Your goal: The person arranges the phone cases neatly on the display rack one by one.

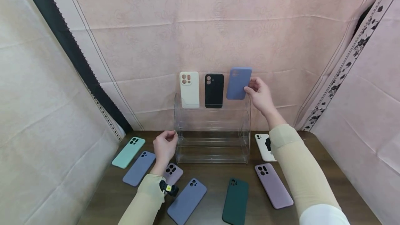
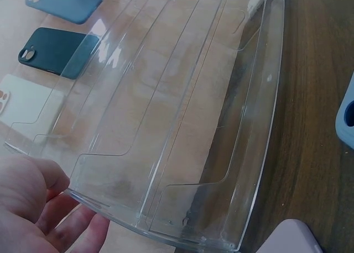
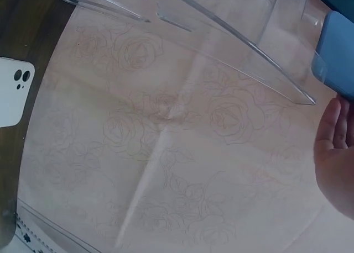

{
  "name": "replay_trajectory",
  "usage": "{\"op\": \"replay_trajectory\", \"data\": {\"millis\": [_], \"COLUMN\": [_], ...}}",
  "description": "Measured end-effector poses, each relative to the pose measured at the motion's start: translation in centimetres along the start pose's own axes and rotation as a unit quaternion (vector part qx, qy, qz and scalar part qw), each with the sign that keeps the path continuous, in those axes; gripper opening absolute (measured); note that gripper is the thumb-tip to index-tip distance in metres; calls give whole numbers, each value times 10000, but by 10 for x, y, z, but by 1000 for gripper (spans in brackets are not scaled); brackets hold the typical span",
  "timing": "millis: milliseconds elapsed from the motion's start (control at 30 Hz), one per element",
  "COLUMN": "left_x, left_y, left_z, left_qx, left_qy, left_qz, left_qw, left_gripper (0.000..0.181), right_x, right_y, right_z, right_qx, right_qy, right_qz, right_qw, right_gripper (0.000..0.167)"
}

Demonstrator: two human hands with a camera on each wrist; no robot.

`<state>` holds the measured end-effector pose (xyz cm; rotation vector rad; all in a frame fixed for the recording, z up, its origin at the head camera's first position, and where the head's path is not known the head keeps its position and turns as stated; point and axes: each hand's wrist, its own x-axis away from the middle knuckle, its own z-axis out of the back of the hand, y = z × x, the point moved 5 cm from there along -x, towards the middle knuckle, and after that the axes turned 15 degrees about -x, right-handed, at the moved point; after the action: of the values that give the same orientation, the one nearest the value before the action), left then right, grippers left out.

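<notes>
My right hand [image 1: 261,94] pinches a blue phone case [image 1: 239,83] by its right edge, at the upper right of a clear acrylic tiered stand [image 1: 212,159]. In the right wrist view the blue case [image 3: 338,55] is cut off by the frame, and the thumb is hidden. A white phone case [image 1: 190,94] and a black phone case [image 1: 214,93] stand upright on the top tier, left of the blue one. At the stand's left side, my left hand [image 1: 165,147] grips the side panel's edge; the left wrist view shows the fingers [image 2: 71,229] curled at that edge.
Several phone cases lie on the brown table [image 1: 206,173]: mint [image 1: 128,152], blue [image 1: 139,168] and lilac [image 1: 173,173] at left, blue [image 1: 187,200] and dark green [image 1: 235,200] in front, purple [image 1: 274,185] and white [image 1: 264,148] at right. Cloth walls [image 1: 218,44] surround the table.
</notes>
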<state>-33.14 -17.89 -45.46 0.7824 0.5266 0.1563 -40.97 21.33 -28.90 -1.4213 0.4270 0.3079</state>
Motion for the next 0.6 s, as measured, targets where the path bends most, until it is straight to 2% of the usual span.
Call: {"op": "replay_trajectory", "data": {"millis": [133,600], "left_x": [1,0], "left_y": [0,5], "left_z": [0,3], "left_qx": [4,-6], "left_qy": [-50,-120], "left_qz": [25,59], "left_qw": [10000,9999], "left_gripper": [14,16], "right_x": [-2,0], "right_y": [5,27], "right_z": [-1,-3], "right_qx": [321,335], "right_qy": [-47,-103], "right_qz": [-158,-411], "right_qw": [9993,9985], "right_gripper": [29,33]}}
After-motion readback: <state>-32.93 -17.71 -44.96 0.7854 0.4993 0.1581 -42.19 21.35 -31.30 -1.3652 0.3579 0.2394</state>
